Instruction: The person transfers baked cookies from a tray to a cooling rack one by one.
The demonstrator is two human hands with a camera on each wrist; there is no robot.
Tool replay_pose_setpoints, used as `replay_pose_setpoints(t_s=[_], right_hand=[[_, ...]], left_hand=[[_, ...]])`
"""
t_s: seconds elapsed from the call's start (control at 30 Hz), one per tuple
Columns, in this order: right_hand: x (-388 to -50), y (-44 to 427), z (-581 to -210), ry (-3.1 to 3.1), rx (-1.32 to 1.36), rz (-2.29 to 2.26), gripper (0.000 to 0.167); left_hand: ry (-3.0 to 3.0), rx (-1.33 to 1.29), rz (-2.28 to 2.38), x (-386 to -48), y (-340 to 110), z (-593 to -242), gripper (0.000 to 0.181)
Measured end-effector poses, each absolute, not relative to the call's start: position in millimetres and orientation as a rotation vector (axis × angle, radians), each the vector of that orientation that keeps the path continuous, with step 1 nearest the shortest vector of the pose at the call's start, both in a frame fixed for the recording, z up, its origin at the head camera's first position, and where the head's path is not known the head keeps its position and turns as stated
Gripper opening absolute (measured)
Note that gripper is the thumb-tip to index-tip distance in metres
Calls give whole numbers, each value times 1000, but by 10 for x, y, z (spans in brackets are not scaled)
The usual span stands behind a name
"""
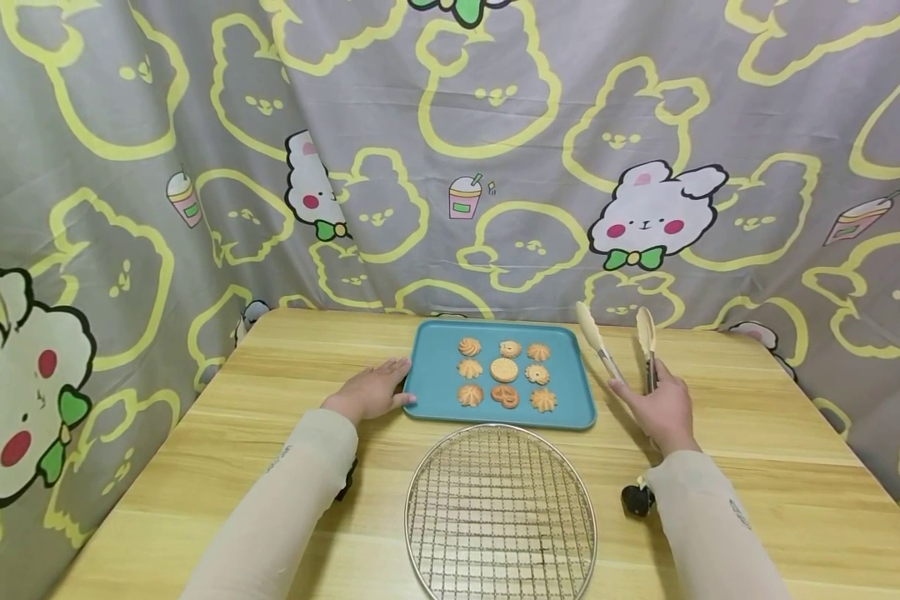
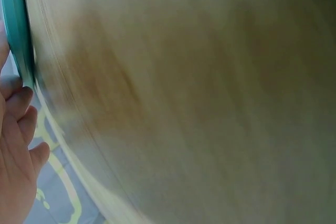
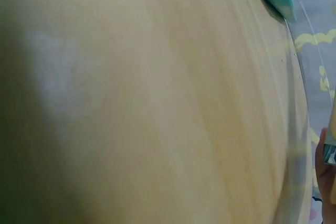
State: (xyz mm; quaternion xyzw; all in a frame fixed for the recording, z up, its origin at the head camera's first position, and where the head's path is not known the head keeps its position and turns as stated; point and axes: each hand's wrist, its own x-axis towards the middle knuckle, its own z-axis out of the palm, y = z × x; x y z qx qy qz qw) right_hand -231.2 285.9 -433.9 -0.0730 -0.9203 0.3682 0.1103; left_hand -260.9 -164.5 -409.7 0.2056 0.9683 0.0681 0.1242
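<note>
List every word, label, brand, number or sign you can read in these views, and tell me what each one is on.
No text is legible.
Left sleeve: small dark lettering, too small to read.
Right sleeve: a small dark mark, too small to read.
Curtain: cartoon drawings, no readable words.
Tray, cookies, tongs, wire rack: no lettering visible.

Cookies (image 1: 505, 370) on tray (image 1: 432, 367), tray behind rack (image 1: 501, 517)
</note>
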Motion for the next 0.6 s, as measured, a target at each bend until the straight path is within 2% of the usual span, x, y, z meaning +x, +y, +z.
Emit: replay_pose_setpoints(t_s=[0.6], right_hand=[[-2328,2782,-4290,-2640,-100,1225,100]], left_hand=[[2822,599,197,-2610,-1648,-4098,74]])
